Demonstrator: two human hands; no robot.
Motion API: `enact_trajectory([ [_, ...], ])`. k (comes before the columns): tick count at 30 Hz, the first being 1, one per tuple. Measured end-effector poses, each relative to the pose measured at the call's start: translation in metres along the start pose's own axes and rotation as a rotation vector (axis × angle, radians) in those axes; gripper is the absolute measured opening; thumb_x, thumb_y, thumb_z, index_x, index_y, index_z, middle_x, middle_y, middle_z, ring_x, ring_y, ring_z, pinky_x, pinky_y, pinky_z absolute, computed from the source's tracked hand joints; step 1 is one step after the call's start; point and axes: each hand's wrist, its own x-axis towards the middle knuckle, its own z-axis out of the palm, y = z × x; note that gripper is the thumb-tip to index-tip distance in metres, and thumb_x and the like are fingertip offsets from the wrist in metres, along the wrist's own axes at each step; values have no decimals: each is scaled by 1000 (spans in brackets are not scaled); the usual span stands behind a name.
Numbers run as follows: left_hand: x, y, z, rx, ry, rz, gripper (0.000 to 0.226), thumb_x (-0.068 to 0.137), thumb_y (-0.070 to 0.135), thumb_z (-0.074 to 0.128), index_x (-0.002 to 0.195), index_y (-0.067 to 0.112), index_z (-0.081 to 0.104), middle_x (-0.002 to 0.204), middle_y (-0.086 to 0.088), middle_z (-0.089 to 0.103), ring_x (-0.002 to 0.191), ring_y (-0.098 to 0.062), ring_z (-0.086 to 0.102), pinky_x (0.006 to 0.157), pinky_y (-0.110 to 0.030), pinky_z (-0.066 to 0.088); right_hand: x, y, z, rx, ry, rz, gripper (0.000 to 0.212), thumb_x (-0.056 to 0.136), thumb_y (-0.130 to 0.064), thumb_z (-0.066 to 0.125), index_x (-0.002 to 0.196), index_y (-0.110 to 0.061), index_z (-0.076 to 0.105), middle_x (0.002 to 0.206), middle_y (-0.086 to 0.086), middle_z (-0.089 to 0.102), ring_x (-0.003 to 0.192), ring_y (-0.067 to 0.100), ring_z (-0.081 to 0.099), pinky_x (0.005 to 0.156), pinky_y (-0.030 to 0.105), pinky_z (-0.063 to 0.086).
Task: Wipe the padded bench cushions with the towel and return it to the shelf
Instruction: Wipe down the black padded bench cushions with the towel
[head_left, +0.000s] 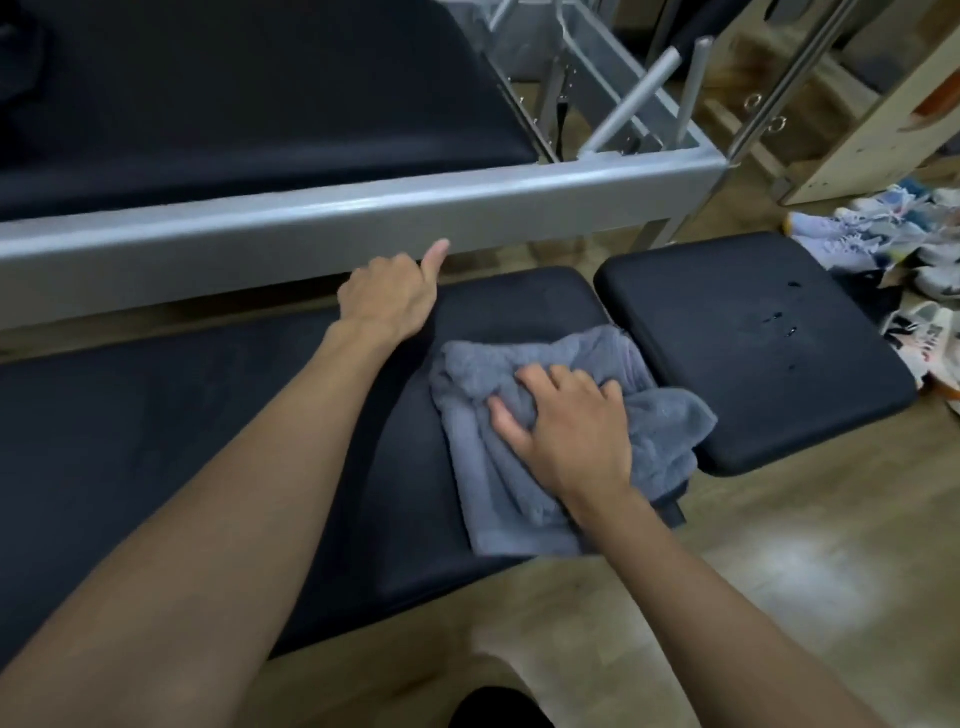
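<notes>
Towel (519, 467), soft and light-looking, is bunching mid-frame under the right grip (571, 431), fingers (535, 382) pinching its thick middle, the sensible hold; left grip (389, 301) is bracing on the bench (208, 415), its fingers hidden.

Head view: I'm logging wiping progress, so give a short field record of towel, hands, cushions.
towel: grey, bunched on right end of long cushion, corner overlapping small cushion
right hand: grips towel
left hand: at far edge of long cushion, fingers hidden
small cushion: droplets on top
</notes>
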Motion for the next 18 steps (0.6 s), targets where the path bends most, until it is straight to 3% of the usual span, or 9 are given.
enact_trajectory([
  [3, 13, -7, 7, 2, -7, -21, 90, 93, 68, 7, 111, -1, 62, 120, -30, 59, 108, -45, 56, 86, -46, 41, 59, -1, 24, -41, -4, 33, 45, 90, -56, 38, 97, -20, 62, 85, 7, 68, 81, 32, 62, 73, 44, 39],
  [7, 10, -6, 17, 21, 34, -9, 82, 96, 64, 13, 108, 0, 63, 116, -29, 61, 106, -45, 57, 78, -41, 38, 141, 4, 58, -50, -30, -15, 50, 92, -57, 35, 109, -18, 60, 100, 13, 70, 92, 35, 63, 79, 46, 39],
  [10, 8, -4, 18, 57, -2, 18, 79, 98, 61, 15, 109, -1, 63, 117, -29, 61, 108, -45, 55, 88, -44, 40, 172, 9, 70, -32, -81, -9, 52, 94, -58, 32, 109, -16, 59, 105, 14, 68, 98, 34, 62, 79, 44, 36],
  [14, -2, -6, 15, 118, -40, 32, 82, 97, 63, 14, 106, -3, 63, 115, -31, 61, 107, -46, 56, 97, -50, 39, 143, 21, 56, 27, -65, -31, 54, 96, -60, 31, 118, -17, 55, 112, 13, 66, 104, 35, 58, 89, 50, 37],
  [18, -11, 6, 13, 205, -69, 24, 84, 96, 63, 10, 105, 0, 64, 115, -27, 63, 112, -43, 55, 109, -60, 26, 78, 58, 23, 47, -125, 29, 51, 94, -61, 34, 118, -21, 54, 107, 9, 67, 100, 31, 60, 85, 47, 38],
])
